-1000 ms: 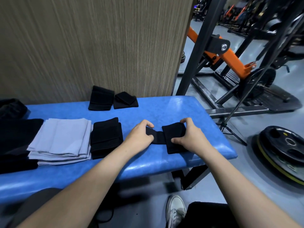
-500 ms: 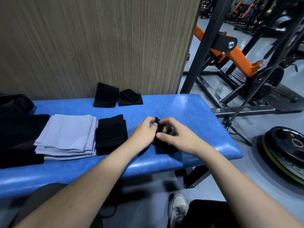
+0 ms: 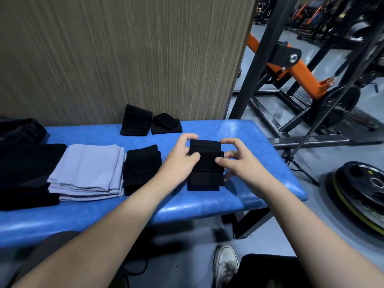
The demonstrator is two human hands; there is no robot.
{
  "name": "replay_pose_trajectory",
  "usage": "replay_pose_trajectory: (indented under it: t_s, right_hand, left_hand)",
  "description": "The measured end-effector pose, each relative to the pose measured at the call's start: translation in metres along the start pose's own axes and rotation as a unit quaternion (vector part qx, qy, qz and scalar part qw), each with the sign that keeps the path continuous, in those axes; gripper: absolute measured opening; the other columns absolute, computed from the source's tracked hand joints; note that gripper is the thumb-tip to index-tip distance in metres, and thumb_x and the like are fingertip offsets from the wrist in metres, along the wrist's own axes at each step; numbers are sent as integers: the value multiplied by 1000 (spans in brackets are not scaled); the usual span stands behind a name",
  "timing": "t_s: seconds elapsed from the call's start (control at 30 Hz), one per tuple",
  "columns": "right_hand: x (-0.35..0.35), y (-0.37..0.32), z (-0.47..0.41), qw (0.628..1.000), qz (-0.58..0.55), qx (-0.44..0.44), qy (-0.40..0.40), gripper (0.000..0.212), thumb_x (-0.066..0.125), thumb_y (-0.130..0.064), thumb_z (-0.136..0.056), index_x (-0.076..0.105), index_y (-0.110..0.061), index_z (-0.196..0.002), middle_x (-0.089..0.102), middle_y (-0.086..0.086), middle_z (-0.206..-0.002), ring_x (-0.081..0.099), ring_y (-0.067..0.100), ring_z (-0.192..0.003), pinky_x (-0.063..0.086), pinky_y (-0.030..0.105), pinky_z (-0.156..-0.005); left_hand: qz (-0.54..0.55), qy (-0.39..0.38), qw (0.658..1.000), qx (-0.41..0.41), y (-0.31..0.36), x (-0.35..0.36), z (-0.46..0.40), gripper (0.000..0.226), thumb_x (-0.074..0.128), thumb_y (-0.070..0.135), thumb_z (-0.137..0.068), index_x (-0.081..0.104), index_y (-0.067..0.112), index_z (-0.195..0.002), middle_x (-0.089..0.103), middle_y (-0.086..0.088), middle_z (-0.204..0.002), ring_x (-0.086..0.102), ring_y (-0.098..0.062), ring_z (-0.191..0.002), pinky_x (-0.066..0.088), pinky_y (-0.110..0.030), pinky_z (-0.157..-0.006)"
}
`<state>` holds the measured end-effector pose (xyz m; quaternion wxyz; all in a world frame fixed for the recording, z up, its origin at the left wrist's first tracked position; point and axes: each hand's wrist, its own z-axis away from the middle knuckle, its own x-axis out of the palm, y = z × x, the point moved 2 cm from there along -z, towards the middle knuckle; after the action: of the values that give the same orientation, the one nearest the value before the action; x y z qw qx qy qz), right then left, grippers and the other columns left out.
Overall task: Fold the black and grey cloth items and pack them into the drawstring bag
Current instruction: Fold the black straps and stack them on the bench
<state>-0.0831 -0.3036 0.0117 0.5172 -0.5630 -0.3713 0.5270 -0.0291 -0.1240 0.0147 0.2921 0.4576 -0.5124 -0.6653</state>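
A small black cloth (image 3: pixel 205 163) lies folded on the blue bench (image 3: pixel 207 204), right of centre. My left hand (image 3: pixel 180 161) pinches its left edge and my right hand (image 3: pixel 236 163) pinches its right edge. Left of it sits another folded black cloth (image 3: pixel 142 168), then a stack of folded grey cloths (image 3: pixel 89 171). Two more folded black pieces (image 3: pixel 136 123) (image 3: pixel 166 126) rest at the back against the wall. Large black fabric (image 3: pixel 25 173) covers the bench's far left end; I cannot tell whether it is the bag.
A wood-grain wall panel (image 3: pixel 124 59) rises behind the bench. Right of the bench stand a black and orange gym machine (image 3: pixel 291 65) and a weight plate (image 3: pixel 361 190) on the floor. My white shoe (image 3: pixel 225 265) shows below the bench edge.
The stretched black strip has been folded over into a compact stack. Both hands came together at its centre, then shifted to its left and right edges.
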Motion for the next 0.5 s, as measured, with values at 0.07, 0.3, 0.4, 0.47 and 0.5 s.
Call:
replay_pose_trajectory:
  t_s: [0.07,0.3,0.4,0.47,0.5]
  right_hand:
    - [7,-7,0,998,-55,-14,-29,44,68,-3,-89,52,-25,-124,58,10,-75,56,26,-64,50,39,-60]
    - [59,-38,-13,989,-131,-36,-65,37,64,2,-90,47,-12,-120,64,24,-85,52,34,-67,48,36,-57]
    - [89,-44,-18,986,-128,-43,-99,31,64,2,-90,49,-9,-115,60,27,-84,51,32,-61,47,38,-59]
    - [105,-46,-22,987,-113,-41,-110,27,65,1,-90,51,-6,-112,56,22,-78,51,30,-55,47,38,-59]
    - [112,-46,-23,988,-102,-38,-111,25,65,1,-90,52,-5,-110,54,19,-75,51,29,-53,47,37,-58]
  left_hand:
    - [-5,14,1000,15,5,-10,5,35,53,29,-86,45,51,-112,69,-19,-94,64,-43,-85,52,-60,-85]
    - [-88,123,987,58,11,-75,17,40,68,26,-87,50,44,-118,64,13,-93,62,-11,-68,54,-35,-76]
    - [-146,149,975,70,3,-104,25,30,68,24,-88,56,41,-110,64,9,-100,56,-9,-59,50,-30,-67]
    - [-190,157,967,68,-4,-117,29,21,67,23,-88,61,36,-103,65,8,-99,52,-6,-57,41,-25,-61]
    - [-213,162,961,63,-7,-123,31,17,67,23,-89,62,35,-101,65,8,-98,54,-5,-60,38,-22,-60]
